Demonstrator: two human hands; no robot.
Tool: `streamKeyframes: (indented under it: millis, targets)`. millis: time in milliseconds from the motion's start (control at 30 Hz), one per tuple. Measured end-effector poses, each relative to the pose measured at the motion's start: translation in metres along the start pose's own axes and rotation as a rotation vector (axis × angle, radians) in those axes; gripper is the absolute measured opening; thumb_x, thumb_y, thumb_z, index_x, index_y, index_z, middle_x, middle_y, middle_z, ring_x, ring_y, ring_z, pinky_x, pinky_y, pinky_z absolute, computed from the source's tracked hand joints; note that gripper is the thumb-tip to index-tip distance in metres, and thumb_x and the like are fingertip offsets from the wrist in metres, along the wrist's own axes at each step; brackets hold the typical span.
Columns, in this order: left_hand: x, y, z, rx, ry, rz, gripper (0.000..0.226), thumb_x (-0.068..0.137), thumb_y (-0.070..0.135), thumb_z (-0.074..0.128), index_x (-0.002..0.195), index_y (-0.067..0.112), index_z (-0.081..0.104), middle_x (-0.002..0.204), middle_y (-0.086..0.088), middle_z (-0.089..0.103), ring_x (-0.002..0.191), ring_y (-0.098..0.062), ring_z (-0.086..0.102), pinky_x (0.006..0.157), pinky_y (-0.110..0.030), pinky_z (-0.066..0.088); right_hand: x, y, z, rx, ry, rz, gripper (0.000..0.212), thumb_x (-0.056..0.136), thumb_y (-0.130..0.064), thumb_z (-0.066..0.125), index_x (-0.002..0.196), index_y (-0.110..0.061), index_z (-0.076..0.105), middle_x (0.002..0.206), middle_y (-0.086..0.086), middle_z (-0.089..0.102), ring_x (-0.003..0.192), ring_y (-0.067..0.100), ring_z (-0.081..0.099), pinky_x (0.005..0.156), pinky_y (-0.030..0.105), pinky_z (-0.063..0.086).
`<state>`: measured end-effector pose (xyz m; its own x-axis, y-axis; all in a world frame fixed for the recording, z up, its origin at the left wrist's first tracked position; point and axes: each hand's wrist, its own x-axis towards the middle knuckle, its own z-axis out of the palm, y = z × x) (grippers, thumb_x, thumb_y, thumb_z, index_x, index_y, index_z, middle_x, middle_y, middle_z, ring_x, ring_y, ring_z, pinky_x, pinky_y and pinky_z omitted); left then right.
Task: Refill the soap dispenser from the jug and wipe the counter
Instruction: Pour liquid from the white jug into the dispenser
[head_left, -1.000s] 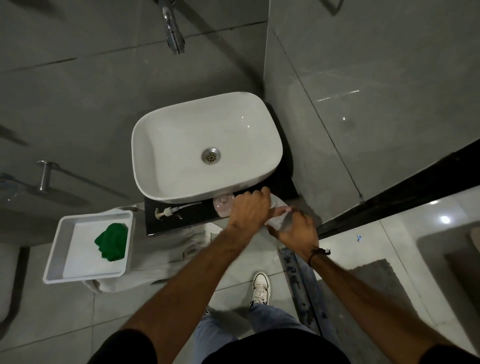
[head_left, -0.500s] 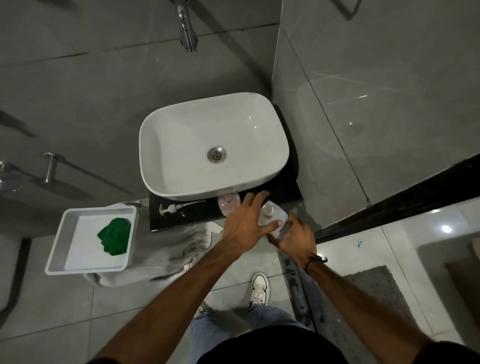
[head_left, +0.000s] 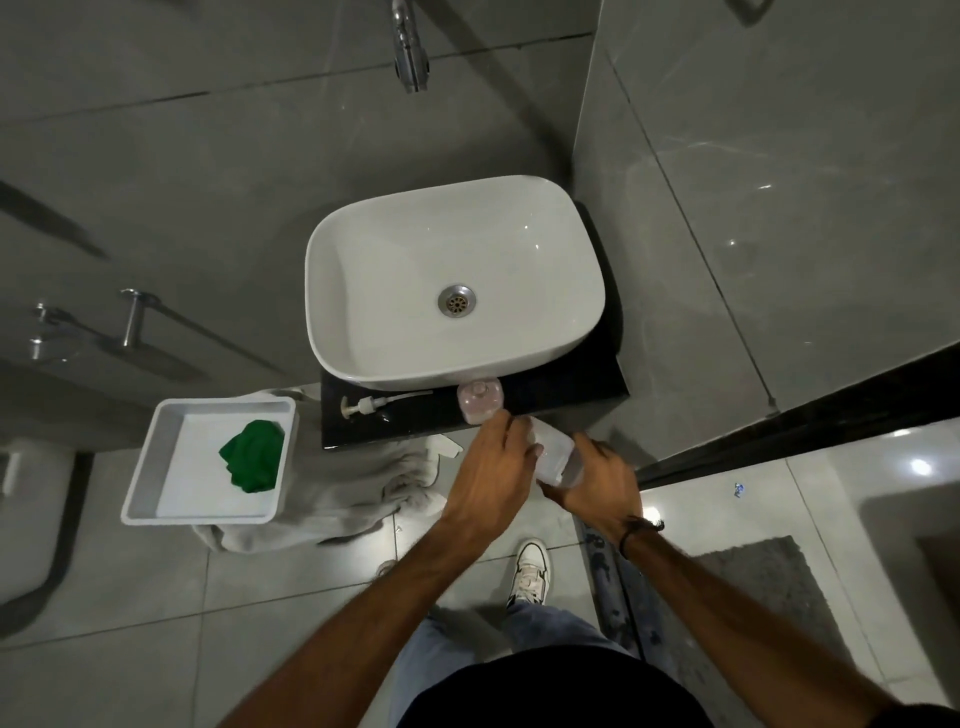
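Gripping jug (head_left: 555, 457) with both hands (head_left: 491, 480) (head_left: 602, 483) beside pink-filled dispenser (head_left: 479, 401); jug contents unclear; cloth (head_left: 253, 456) in tray (head_left: 156, 467).

Pinkish soap dispenser (head_left: 480, 401) is standing uncapped on the black counter (head_left: 561, 395); translucent jug (head_left: 555, 457) is tilting toward it; pump (head_left: 371, 404) is lying alongside

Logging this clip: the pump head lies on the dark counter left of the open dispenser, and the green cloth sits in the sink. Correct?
Not quite. The head view shows the green cloth in the white tray, not the sink. The pump head does lie on the counter left of the dispenser.
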<state>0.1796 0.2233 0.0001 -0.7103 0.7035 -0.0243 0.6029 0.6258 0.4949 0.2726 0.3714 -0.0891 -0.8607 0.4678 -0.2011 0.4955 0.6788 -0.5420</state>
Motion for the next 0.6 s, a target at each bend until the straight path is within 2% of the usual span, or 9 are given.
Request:
streamKeyframes:
  millis: [100, 200, 300, 400, 433, 500, 600]
  targets:
    - [-0.013, -0.012, 0.006, -0.059, 0.027, -0.153, 0.029, 0.104, 0.027, 0.05, 0.122, 0.005, 0.057, 0.119, -0.014, 0.059, 0.105, -0.026, 0.059, 0.084, -0.025, 0.045, 0.001, -0.008, 0.007, -0.055, -0.082, -0.056, 0.063, 0.069, -0.053, 0.083, 0.114, -0.021, 0.054, 0.108, 0.003, 0.068, 0.1, 0.024, 0.065, 0.084, 0.035, 0.057]
    - [-0.017, -0.02, 0.009, -0.012, 0.059, -0.261, 0.038, 0.105, 0.04, 0.044, 0.119, 0.006, 0.056, 0.114, -0.012, 0.06, 0.101, -0.022, 0.059, 0.083, -0.026, 0.046, 0.001, -0.015, 0.014, -0.063, -0.172, -0.041, 0.061, 0.072, -0.055, 0.079, 0.117, -0.025, 0.05, 0.113, 0.002, 0.065, 0.104, 0.022, 0.063, 0.088, 0.037, 0.056]
    - [-0.024, -0.038, 0.01, -0.039, 0.164, -0.348, 0.043, 0.104, 0.047, 0.039, 0.111, 0.009, 0.056, 0.102, -0.008, 0.059, 0.086, -0.018, 0.057, 0.071, -0.026, 0.043, -0.001, -0.019, 0.017, -0.027, -0.139, -0.038, 0.062, 0.067, -0.053, 0.082, 0.112, -0.023, 0.052, 0.108, 0.003, 0.068, 0.1, 0.024, 0.066, 0.081, 0.035, 0.057]
    - [-0.026, -0.079, 0.006, -0.156, 0.212, -0.456, 0.055, 0.1, 0.056, 0.028, 0.108, 0.009, 0.053, 0.101, -0.005, 0.052, 0.084, -0.015, 0.049, 0.074, -0.03, 0.043, -0.002, -0.019, 0.016, -0.004, -0.12, -0.002, 0.066, 0.064, -0.053, 0.085, 0.114, -0.022, 0.054, 0.109, 0.003, 0.069, 0.103, 0.024, 0.067, 0.08, 0.033, 0.056]
    - [-0.021, -0.096, 0.004, -0.168, 0.219, -0.476, 0.053, 0.101, 0.053, 0.031, 0.108, 0.006, 0.054, 0.103, -0.009, 0.052, 0.086, -0.017, 0.048, 0.077, -0.033, 0.045, -0.002, -0.018, 0.015, -0.002, -0.119, 0.01, 0.067, 0.065, -0.054, 0.085, 0.115, -0.022, 0.054, 0.11, 0.002, 0.068, 0.104, 0.023, 0.066, 0.081, 0.031, 0.056]
    - [-0.008, -0.126, 0.003, -0.126, 0.223, -0.498, 0.036, 0.105, 0.034, 0.047, 0.114, 0.0, 0.054, 0.111, -0.02, 0.055, 0.093, -0.028, 0.051, 0.085, -0.043, 0.048, -0.001, -0.016, 0.015, -0.004, -0.12, 0.022, 0.067, 0.065, -0.054, 0.085, 0.115, -0.022, 0.054, 0.11, 0.001, 0.068, 0.105, 0.022, 0.066, 0.083, 0.031, 0.056]
    - [0.012, -0.153, 0.011, -0.097, 0.231, -0.557, 0.022, 0.097, 0.01, 0.058, 0.115, -0.003, 0.053, 0.112, -0.026, 0.059, 0.102, -0.041, 0.055, 0.085, -0.048, 0.046, 0.0, -0.012, 0.013, -0.008, -0.123, 0.044, 0.068, 0.066, -0.055, 0.085, 0.117, -0.023, 0.052, 0.111, 0.0, 0.067, 0.106, 0.02, 0.066, 0.086, 0.032, 0.058]
